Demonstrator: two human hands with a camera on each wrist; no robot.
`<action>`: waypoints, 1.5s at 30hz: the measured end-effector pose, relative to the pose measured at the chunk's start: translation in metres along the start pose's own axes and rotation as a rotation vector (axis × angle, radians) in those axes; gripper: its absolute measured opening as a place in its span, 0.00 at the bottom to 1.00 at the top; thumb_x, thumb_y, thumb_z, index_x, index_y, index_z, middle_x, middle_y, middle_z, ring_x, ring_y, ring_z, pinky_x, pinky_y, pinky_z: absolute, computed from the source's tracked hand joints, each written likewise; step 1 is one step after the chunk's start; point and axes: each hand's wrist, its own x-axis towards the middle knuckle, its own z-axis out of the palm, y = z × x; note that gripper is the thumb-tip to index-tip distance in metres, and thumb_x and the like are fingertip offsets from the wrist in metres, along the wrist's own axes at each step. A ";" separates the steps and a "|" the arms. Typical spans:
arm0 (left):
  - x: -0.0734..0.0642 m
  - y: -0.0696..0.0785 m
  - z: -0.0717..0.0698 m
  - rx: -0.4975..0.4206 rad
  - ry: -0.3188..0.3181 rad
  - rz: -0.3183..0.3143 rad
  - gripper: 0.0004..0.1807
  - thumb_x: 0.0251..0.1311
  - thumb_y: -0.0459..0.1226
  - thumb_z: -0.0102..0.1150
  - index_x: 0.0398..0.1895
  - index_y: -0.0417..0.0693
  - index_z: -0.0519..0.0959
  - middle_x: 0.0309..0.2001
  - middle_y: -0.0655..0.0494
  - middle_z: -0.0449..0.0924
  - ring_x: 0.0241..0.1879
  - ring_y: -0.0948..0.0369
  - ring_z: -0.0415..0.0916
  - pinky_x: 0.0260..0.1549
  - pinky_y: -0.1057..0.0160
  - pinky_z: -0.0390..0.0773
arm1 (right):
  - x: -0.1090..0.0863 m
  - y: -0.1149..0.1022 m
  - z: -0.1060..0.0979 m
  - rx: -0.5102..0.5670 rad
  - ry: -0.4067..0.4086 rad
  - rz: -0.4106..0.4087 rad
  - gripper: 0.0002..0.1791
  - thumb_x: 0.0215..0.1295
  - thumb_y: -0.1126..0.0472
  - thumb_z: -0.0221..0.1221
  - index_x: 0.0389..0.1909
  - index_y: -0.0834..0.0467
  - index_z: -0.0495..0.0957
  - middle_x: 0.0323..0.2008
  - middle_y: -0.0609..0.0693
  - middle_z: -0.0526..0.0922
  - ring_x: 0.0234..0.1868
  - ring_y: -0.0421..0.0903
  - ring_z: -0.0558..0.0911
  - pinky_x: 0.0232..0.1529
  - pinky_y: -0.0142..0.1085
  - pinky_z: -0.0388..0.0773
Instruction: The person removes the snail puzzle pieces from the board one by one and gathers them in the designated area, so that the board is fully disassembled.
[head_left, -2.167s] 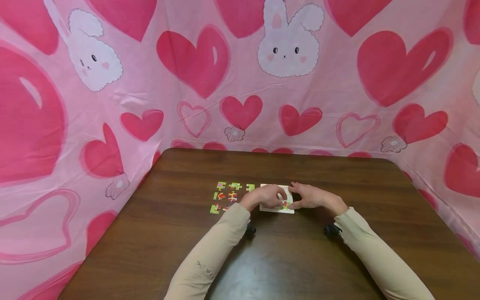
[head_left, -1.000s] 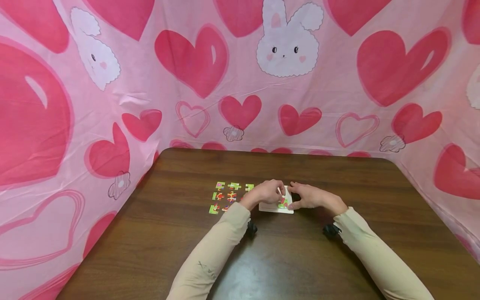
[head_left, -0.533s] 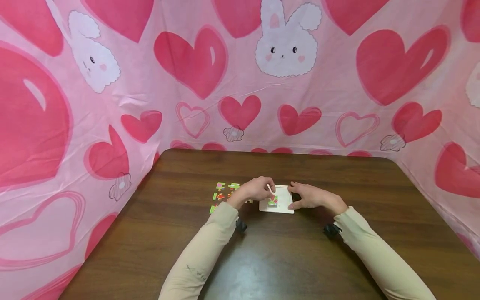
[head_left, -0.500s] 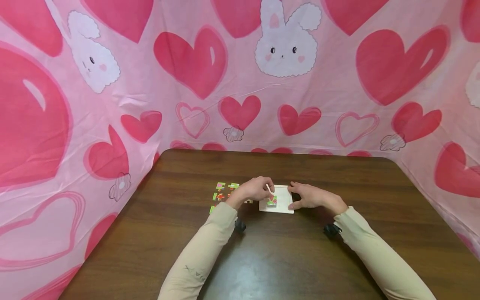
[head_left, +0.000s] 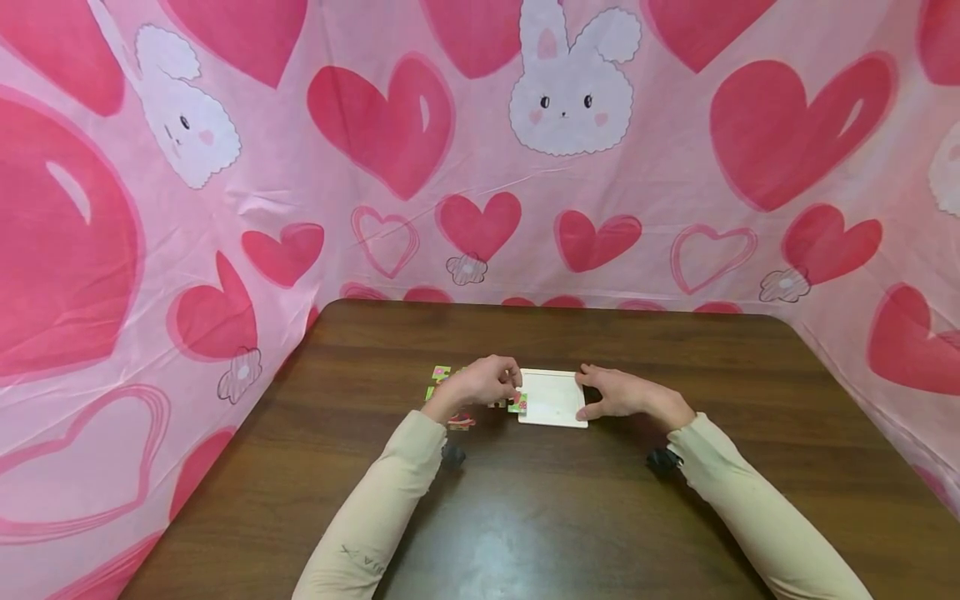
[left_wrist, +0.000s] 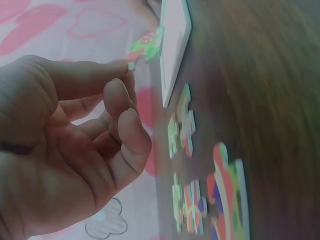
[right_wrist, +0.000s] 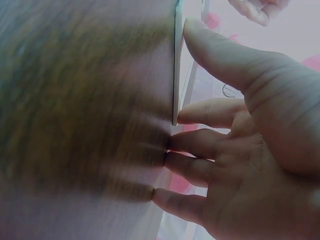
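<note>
Between thumb and fingertips, my left hand [head_left: 483,380] pinches a green and red jigsaw puzzle piece [head_left: 519,403], raised above the table just at the left edge of a white puzzle board [head_left: 553,397]. In the left wrist view the piece [left_wrist: 148,44] is tilted, with its patterned face partly visible. My right hand [head_left: 618,392] rests at the board's right edge. Its thumb lies on the border and its fingers are spread, the lower fingertips touching the table in the right wrist view. The board's inside shows plain white.
Several loose puzzle pieces lie left of the board, partly hidden by the left hand and forearm; a red one [head_left: 461,422] and a green one [head_left: 441,372] show. In the left wrist view, a larger-looking piece [left_wrist: 231,200] lies nearest. A pink heart-patterned cloth [head_left: 480,150] hangs behind the brown table [head_left: 675,350].
My left hand has lifted the green and red puzzle piece from the board's right lower corner and carried it left to the board's left edge. My right hand has stayed in place.
</note>
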 end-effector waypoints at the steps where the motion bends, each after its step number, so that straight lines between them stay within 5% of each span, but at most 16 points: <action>1: -0.003 -0.001 -0.001 0.004 0.002 -0.005 0.05 0.63 0.29 0.54 0.41 0.41 0.77 0.33 0.49 0.83 0.22 0.63 0.69 0.22 0.66 0.69 | 0.000 0.000 0.000 0.004 0.000 -0.001 0.46 0.60 0.41 0.64 0.70 0.66 0.62 0.74 0.69 0.53 0.75 0.66 0.54 0.70 0.59 0.56; 8: -0.017 -0.012 -0.002 0.010 0.000 -0.042 0.03 0.63 0.31 0.58 0.37 0.47 0.78 0.31 0.52 0.82 0.24 0.63 0.67 0.23 0.65 0.66 | 0.003 0.000 0.002 -0.001 -0.005 0.011 0.47 0.60 0.39 0.63 0.71 0.64 0.62 0.74 0.68 0.53 0.75 0.65 0.55 0.71 0.59 0.56; 30: -0.032 -0.026 -0.004 0.099 -0.039 0.023 0.04 0.63 0.30 0.57 0.40 0.41 0.77 0.31 0.53 0.81 0.25 0.64 0.71 0.30 0.66 0.72 | -0.001 -0.005 -0.007 0.026 -0.011 0.005 0.41 0.61 0.41 0.64 0.69 0.60 0.66 0.75 0.69 0.52 0.73 0.65 0.60 0.68 0.59 0.60; 38: -0.037 -0.026 -0.017 0.129 -0.038 0.035 0.06 0.68 0.36 0.56 0.45 0.46 0.77 0.37 0.51 0.83 0.28 0.60 0.77 0.30 0.62 0.75 | -0.005 -0.007 -0.014 0.024 0.054 -0.060 0.33 0.65 0.44 0.60 0.65 0.59 0.71 0.62 0.57 0.77 0.59 0.54 0.77 0.62 0.54 0.71; 45: -0.043 -0.027 -0.028 0.120 -0.010 0.010 0.07 0.68 0.41 0.55 0.44 0.50 0.78 0.37 0.47 0.84 0.30 0.57 0.79 0.27 0.61 0.76 | -0.013 0.006 -0.013 -0.002 0.132 -0.092 0.23 0.67 0.49 0.60 0.58 0.57 0.78 0.53 0.54 0.83 0.47 0.46 0.81 0.55 0.50 0.78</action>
